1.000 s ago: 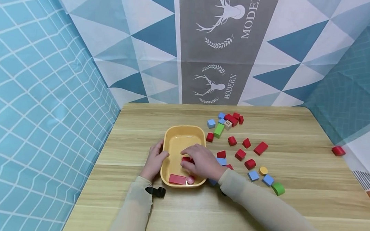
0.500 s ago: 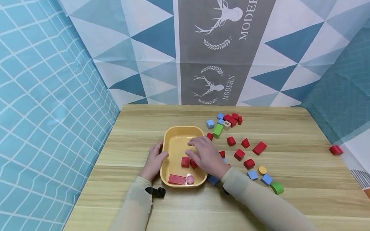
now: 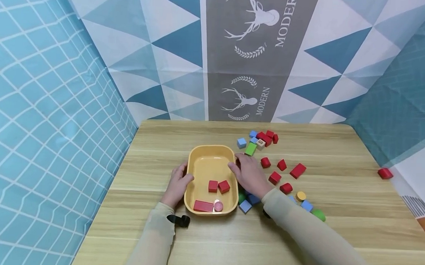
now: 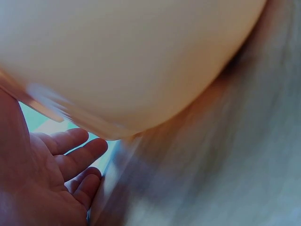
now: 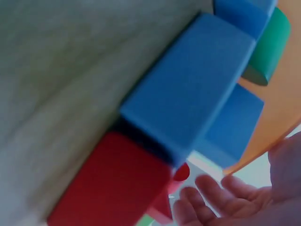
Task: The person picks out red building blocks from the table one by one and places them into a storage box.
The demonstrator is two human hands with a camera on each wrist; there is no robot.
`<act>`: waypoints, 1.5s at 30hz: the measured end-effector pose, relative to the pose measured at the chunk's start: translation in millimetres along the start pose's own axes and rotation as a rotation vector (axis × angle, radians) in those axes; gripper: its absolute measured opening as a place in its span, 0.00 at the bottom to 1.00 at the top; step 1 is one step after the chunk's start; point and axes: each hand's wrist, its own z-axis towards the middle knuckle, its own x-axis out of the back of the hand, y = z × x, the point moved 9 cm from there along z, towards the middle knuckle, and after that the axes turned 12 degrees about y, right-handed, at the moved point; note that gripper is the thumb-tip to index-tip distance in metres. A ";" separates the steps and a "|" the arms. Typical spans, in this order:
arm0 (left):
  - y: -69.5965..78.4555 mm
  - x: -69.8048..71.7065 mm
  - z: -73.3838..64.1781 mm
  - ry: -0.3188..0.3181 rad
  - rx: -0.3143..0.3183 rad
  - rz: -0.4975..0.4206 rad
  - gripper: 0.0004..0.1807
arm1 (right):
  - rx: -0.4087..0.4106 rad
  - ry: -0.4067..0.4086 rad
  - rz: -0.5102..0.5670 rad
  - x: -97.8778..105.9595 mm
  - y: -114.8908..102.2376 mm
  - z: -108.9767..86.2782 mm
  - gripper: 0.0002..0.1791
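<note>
A yellow plastic tray (image 3: 211, 148) stands on the table, holding two red cubes (image 3: 213, 186), a red rectangular block (image 3: 203, 206) and a pinkish-red round block (image 3: 218, 206). My left hand (image 3: 177, 184) grips its left side, thumb over the rim and fingers outside. At the tray's right edge is my right hand (image 3: 250, 174), thumb at the rim, other fingers outside it. Those fingers look loose and hold nothing in the right wrist view, close to a red cylinder (image 5: 181, 172). Beneath the hand lie a large blue block (image 5: 188, 80), a red block (image 5: 113, 183) and a green rounded block (image 5: 270, 47).
Several red, blue and green blocks lie right of the tray, among them a red rectangular block (image 3: 298, 170) and a yellow disc (image 3: 300, 196). A cluster with a lettered block (image 3: 260, 143) sits behind. One red block (image 3: 385, 173) lies near the right edge.
My right hand has let go of a red cube inside the tray and moved right, out to the tray's right rim. Both red cubes are uncovered. My left hand has stayed in place.
</note>
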 end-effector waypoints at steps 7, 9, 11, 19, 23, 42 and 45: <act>2.5 -0.1 -0.4 0.006 -0.004 -0.004 0.42 | -0.067 -0.142 0.131 3.9 13.8 2.1 0.33; 2.6 -0.2 0.0 0.007 -0.005 -0.003 0.42 | -0.124 -0.190 0.214 9.7 20.5 2.2 0.34; 2.0 -0.4 0.7 0.006 0.000 -0.003 0.42 | -0.154 -0.214 0.252 18.4 27.5 5.3 0.34; -0.3 1.7 1.7 0.001 0.006 0.015 0.41 | -0.131 -0.103 0.137 59.3 53.7 31.5 0.24; -0.2 4.4 1.5 0.006 0.003 0.018 0.41 | -0.039 -0.156 0.061 46.6 44.7 36.5 0.26; -0.6 -1.4 1.4 -0.013 0.027 -0.010 0.43 | 0.140 -0.328 -0.238 -3.9 13.2 36.2 0.18; -3.7 -0.8 0.6 -0.010 0.043 -0.018 0.42 | 0.167 -0.382 -0.273 -5.2 14.1 32.4 0.17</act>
